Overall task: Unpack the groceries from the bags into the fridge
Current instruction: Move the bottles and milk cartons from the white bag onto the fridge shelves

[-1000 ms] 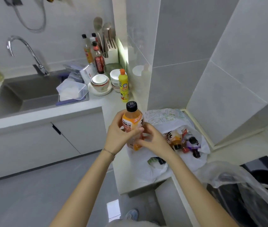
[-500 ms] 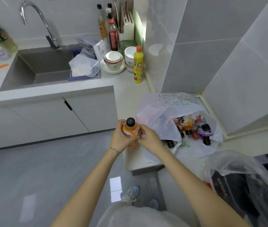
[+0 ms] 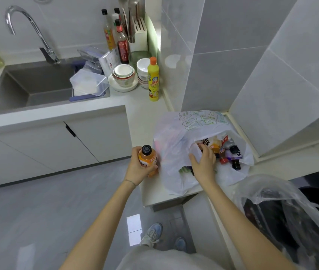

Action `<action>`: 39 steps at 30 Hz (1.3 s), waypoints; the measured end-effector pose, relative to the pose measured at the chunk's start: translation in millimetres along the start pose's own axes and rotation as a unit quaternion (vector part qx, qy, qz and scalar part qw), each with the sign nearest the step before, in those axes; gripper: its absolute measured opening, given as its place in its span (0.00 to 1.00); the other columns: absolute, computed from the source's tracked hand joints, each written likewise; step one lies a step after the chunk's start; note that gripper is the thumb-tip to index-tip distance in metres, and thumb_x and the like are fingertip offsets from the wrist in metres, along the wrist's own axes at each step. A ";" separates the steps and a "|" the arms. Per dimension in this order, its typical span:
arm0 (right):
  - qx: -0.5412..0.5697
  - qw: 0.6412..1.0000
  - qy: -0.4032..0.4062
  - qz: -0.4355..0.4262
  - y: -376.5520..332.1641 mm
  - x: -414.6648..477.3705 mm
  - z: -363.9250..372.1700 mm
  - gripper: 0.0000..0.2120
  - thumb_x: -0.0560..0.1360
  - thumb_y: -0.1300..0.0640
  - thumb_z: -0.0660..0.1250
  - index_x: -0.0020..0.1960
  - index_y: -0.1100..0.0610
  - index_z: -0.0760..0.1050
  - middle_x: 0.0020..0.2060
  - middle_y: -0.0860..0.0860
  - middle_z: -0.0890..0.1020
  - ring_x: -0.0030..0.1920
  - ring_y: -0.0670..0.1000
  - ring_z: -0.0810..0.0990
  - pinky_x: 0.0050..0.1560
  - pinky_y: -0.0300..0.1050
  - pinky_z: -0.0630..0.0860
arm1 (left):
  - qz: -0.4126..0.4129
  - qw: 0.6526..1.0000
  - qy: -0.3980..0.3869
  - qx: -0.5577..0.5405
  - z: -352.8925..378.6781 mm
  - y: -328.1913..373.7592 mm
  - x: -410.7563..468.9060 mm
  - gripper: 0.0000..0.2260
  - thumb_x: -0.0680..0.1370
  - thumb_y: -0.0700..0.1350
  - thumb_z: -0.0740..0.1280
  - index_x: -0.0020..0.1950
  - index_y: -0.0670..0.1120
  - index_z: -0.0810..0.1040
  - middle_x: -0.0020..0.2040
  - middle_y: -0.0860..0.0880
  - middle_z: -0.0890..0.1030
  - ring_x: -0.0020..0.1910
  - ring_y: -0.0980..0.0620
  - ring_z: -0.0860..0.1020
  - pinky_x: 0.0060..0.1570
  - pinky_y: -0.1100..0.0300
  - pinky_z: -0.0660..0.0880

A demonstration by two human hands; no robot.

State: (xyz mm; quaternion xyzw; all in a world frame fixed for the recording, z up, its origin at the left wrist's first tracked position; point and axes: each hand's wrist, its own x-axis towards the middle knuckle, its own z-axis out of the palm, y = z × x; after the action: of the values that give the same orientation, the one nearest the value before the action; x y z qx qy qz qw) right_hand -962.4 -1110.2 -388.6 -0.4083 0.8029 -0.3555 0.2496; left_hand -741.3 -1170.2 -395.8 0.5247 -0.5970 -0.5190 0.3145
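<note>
My left hand [image 3: 137,168] grips an orange juice bottle [image 3: 147,156] with a black cap, held upright just off the counter's front left corner. A white plastic grocery bag [image 3: 176,145] with green print lies open on the counter. Inside it are several bottles, among them an orange one [image 3: 214,146] and a purple one [image 3: 234,152]. My right hand [image 3: 203,162] reaches into the bag's mouth, its fingers bent over the bag's edge and the bottles; whether it holds one is hidden.
A clear plastic bag [image 3: 283,207] sits on a black hob at the right. The sink [image 3: 32,86], tap, clear boxes [image 3: 88,82], bowls [image 3: 124,74], sauce bottles and a yellow detergent bottle [image 3: 153,80] fill the back counter. Grey floor lies left of me.
My right hand let go of the orange juice bottle and moved right into the white bag. My left hand keeps the bottle. The view tilted further down.
</note>
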 end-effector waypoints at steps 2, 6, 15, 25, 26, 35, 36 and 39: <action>0.014 0.998 -0.040 0.046 2.9 3.7 -0.7 0.30 0.79 0.50 0.64 0.76 0.58 0.58 0.75 0.56 0.60 0.74 0.57 0.57 0.74 0.54 0.56 | -0.004 1.000 -0.015 -0.009 0.6 2.6 -2.0 0.35 0.63 0.41 0.79 0.62 0.52 0.62 0.58 0.49 0.75 0.59 0.48 0.76 0.60 0.50 0.75; 0.059 0.995 -0.057 0.060 -0.1 3.9 -1.8 0.28 0.79 0.56 0.65 0.75 0.59 0.60 0.73 0.55 0.59 0.72 0.54 0.62 0.69 0.43 0.61 | 0.032 0.999 0.024 0.036 1.0 15.0 -10.4 0.43 0.62 0.52 0.79 0.71 0.57 0.59 0.71 0.53 0.66 0.69 0.54 0.68 0.70 0.52 0.67; 0.218 0.970 -0.094 0.056 -6.7 6.3 -11.4 0.16 0.80 0.67 0.57 0.62 0.59 0.77 0.58 0.49 0.78 0.61 0.48 0.74 0.61 0.39 0.68 | 0.345 0.893 -0.030 0.289 42.9 77.9 -6.9 0.21 0.78 0.45 0.64 0.70 0.45 0.67 0.67 0.46 0.72 0.70 0.45 0.66 0.70 0.44 0.62; 0.222 0.973 -0.033 0.053 0.4 16.9 -32.0 0.12 0.77 0.70 0.60 0.54 0.62 0.80 0.50 0.52 0.83 0.55 0.52 0.81 0.60 0.47 0.76 | 0.236 0.819 -0.207 0.481 85.3 79.9 29.6 0.19 0.82 0.47 0.54 0.72 0.44 0.58 0.62 0.45 0.77 0.65 0.46 0.70 0.74 0.44 0.41; 0.208 0.977 -0.015 0.053 1.7 19.3 -34.3 0.11 0.77 0.69 0.61 0.54 0.61 0.78 0.49 0.51 0.82 0.56 0.51 0.81 0.59 0.44 0.76 | 0.238 0.801 -0.202 0.511 84.7 79.5 30.0 0.21 0.82 0.48 0.54 0.73 0.45 0.58 0.63 0.45 0.76 0.67 0.46 0.69 0.74 0.42 0.40; 0.188 0.981 -0.050 0.022 -20.8 44.9 -50.1 0.18 0.80 0.60 0.60 0.70 0.54 0.71 0.39 0.51 0.77 0.39 0.48 0.76 0.43 0.37 0.73 | 0.233 0.701 -0.170 0.652 82.4 85.6 27.4 0.23 0.82 0.56 0.52 0.73 0.45 0.65 0.72 0.45 0.62 0.75 0.44 0.54 0.72 0.38 0.36; 0.174 0.983 -0.050 0.012 -23.1 48.3 -51.7 0.19 0.81 0.60 0.59 0.71 0.53 0.70 0.37 0.51 0.76 0.36 0.49 0.74 0.41 0.39 0.73 | 0.221 0.696 -0.161 0.664 81.5 87.2 28.9 0.24 0.82 0.57 0.52 0.73 0.43 0.65 0.72 0.45 0.62 0.76 0.44 0.53 0.72 0.38 0.37; 0.138 0.988 -0.061 -0.012 -32.7 57.0 -58.2 0.21 0.80 0.58 0.59 0.73 0.52 0.68 0.50 0.50 0.80 0.39 0.52 0.77 0.49 0.47 0.75 | 0.174 0.685 -0.140 0.693 75.1 92.2 34.3 0.26 0.82 0.59 0.51 0.73 0.44 0.66 0.74 0.44 0.62 0.77 0.43 0.51 0.73 0.37 0.37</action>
State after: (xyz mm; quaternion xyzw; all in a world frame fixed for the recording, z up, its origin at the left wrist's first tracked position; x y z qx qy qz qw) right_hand -1017.9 -1149.9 -333.4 -0.4003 0.7243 -0.4407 0.3477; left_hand -846.7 -1189.4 -333.9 0.4007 -0.9044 0.0392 -0.1416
